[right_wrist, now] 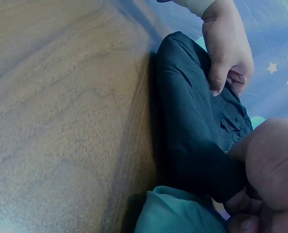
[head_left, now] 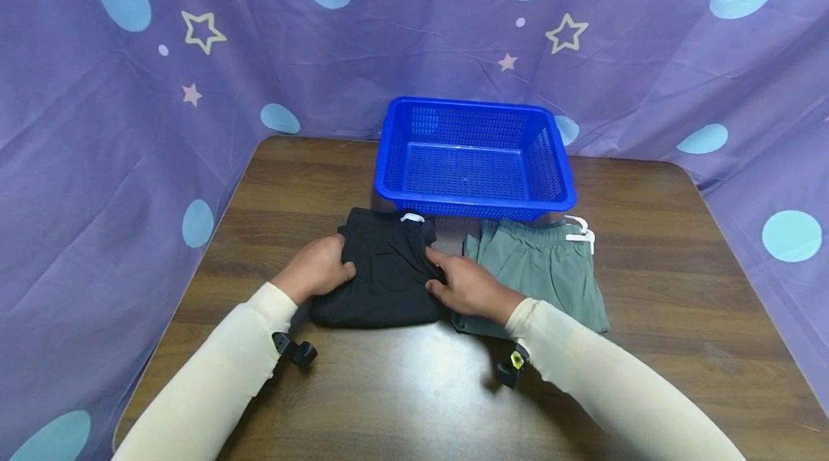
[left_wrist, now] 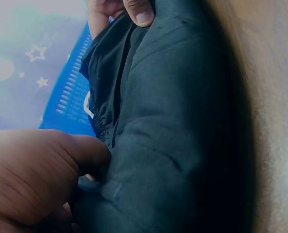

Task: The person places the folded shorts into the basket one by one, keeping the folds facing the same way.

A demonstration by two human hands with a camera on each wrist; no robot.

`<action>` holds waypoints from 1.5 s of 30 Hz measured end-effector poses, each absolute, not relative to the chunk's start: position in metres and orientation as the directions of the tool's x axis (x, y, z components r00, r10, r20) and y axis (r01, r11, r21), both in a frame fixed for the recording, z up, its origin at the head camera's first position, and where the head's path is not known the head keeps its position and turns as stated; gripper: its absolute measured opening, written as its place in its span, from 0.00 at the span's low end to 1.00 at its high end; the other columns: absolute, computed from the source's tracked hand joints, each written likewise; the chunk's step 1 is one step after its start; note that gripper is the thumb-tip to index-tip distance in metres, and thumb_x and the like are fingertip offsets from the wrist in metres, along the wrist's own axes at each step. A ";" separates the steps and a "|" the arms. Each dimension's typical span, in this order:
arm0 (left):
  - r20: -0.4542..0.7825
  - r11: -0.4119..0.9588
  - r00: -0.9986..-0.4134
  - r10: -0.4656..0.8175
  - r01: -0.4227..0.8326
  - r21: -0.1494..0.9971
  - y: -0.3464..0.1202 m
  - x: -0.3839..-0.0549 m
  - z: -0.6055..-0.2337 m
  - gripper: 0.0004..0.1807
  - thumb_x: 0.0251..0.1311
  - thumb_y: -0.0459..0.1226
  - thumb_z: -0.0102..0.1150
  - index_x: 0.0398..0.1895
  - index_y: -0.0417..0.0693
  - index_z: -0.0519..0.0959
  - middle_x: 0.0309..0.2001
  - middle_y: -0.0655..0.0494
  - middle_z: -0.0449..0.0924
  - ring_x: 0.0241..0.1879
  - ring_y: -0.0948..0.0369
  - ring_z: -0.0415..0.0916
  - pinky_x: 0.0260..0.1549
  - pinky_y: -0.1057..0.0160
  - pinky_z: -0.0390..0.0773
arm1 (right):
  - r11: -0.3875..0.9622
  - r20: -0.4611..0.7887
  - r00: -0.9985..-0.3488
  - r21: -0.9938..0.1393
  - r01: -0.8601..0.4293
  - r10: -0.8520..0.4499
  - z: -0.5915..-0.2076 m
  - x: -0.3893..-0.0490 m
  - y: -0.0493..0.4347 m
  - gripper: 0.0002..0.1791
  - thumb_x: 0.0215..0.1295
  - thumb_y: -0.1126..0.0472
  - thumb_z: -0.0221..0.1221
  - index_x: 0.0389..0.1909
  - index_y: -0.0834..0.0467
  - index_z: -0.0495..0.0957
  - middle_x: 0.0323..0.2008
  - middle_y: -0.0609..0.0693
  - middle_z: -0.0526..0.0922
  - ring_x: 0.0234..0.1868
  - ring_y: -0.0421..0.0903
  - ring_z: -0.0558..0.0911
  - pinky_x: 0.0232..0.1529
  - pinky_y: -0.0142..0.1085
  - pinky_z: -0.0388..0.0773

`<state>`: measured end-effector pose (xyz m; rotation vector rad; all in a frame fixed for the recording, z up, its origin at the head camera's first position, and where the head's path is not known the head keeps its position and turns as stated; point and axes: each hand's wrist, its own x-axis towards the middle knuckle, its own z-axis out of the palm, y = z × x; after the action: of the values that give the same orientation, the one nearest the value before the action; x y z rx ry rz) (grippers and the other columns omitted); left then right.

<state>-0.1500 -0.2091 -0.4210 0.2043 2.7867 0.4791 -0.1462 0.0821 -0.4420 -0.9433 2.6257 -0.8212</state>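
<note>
Folded black drawstring shorts (head_left: 388, 270) lie on the table in front of the basket, a white cord showing at the waistband. My left hand (head_left: 315, 268) pinches their left side, thumb on top and the other fingers mostly hidden beneath the cloth. On the opposite side, my right hand (head_left: 469, 287) grips the right edge between thumb and fingers. In the right wrist view, the black cloth (right_wrist: 192, 121) forms a thick rounded fold along the near edge. Green shorts (head_left: 537, 267) with white cords lie folded at the right, partly behind my right hand and wrist.
A blue plastic basket (head_left: 476, 203) with perforated sides stands at the back of the wooden table (head_left: 401, 403), just beyond both garments. Behind the table hangs a purple curtain (head_left: 421, 37) with stars and dots.
</note>
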 end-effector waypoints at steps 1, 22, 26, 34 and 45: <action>-0.261 0.930 -0.945 0.195 0.093 0.355 -0.209 -0.149 -0.420 0.31 0.65 0.40 0.58 0.62 0.22 0.69 0.58 0.25 0.75 0.59 0.35 0.75 0.59 0.41 0.73 | 0.620 -0.013 -0.763 -0.591 -0.515 -0.646 -0.441 -0.145 0.083 0.35 0.70 0.61 0.61 0.74 0.68 0.63 0.68 0.65 0.73 0.65 0.60 0.76 0.65 0.50 0.71; -0.154 0.891 -0.950 0.272 0.189 0.412 -0.198 -0.133 -0.369 0.29 0.64 0.41 0.60 0.60 0.25 0.71 0.53 0.31 0.80 0.52 0.40 0.80 0.53 0.43 0.76 | 0.504 0.132 -0.765 -0.680 -0.533 -0.631 -0.404 -0.134 0.110 0.33 0.66 0.65 0.64 0.72 0.64 0.69 0.65 0.59 0.77 0.65 0.54 0.76 0.65 0.49 0.71; -0.145 0.888 -0.947 0.287 0.206 0.412 -0.196 -0.130 -0.360 0.27 0.63 0.40 0.61 0.58 0.27 0.73 0.50 0.33 0.82 0.50 0.42 0.81 0.51 0.43 0.77 | 0.496 0.136 -0.763 -0.685 -0.533 -0.632 -0.397 -0.132 0.113 0.33 0.66 0.65 0.63 0.73 0.62 0.69 0.64 0.57 0.79 0.64 0.51 0.77 0.64 0.48 0.72; -0.110 0.867 -0.945 0.309 0.232 0.440 -0.194 -0.129 -0.341 0.23 0.64 0.40 0.60 0.55 0.31 0.74 0.46 0.39 0.83 0.43 0.48 0.82 0.46 0.45 0.78 | 0.460 0.169 -0.772 -0.717 -0.523 -0.613 -0.379 -0.129 0.118 0.33 0.65 0.66 0.64 0.72 0.65 0.68 0.53 0.57 0.86 0.55 0.48 0.82 0.59 0.50 0.76; -0.072 0.854 -0.945 0.320 0.254 0.455 -0.187 -0.145 -0.328 0.24 0.67 0.40 0.58 0.58 0.32 0.72 0.49 0.39 0.82 0.48 0.46 0.80 0.51 0.45 0.77 | 0.487 0.186 -0.810 -0.717 -0.499 -0.556 -0.369 -0.142 0.126 0.34 0.65 0.67 0.64 0.72 0.64 0.68 0.57 0.60 0.83 0.57 0.52 0.83 0.60 0.52 0.75</action>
<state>-0.1449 -0.1867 -0.3275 0.4492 2.8834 0.6771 -0.1419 0.1265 -0.3689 -0.9408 2.6472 -1.2389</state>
